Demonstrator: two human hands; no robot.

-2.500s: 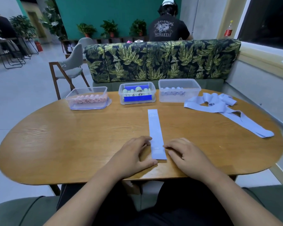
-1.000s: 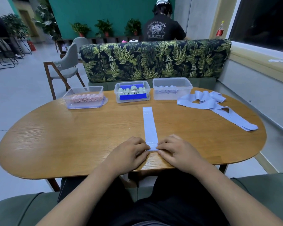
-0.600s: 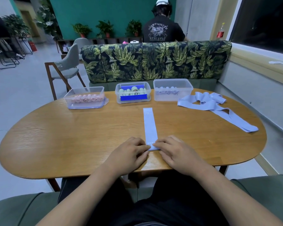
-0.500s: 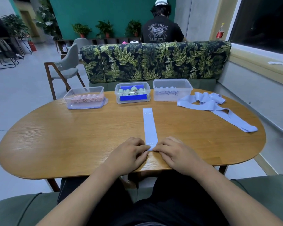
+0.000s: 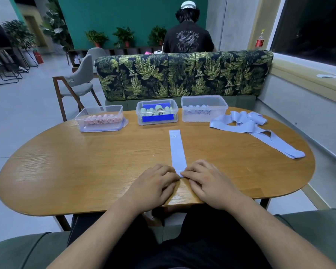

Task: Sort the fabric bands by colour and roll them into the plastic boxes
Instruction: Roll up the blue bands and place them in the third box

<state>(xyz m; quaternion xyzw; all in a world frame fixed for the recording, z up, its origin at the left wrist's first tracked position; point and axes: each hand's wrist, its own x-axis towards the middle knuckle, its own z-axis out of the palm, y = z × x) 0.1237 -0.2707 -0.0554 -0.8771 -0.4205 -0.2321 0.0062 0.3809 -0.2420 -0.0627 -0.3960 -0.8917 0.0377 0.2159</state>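
A round-ended wooden table [image 5: 85,171] stands in front of a sofa [image 5: 182,76] with green leaves on it. One blue band [image 5: 177,150] lies flat in the middle of the table. Its long way runs straight from the person toward the boxes, and the far end has "20" on it. The left hand [image 5: 153,189] and the right hand [image 5: 208,185] sit close together at the near end. Their fingers are bent and their tips pinch that end of the band.

Three clear boxes stand in a row at the far edge. The left box [image 5: 120,115] holds pink rolls, the middle box [image 5: 138,113] green rolls, and the right box [image 5: 204,101] pale blue rolls. A loose pile of blue bands [image 5: 241,125] lies just beside the right box.
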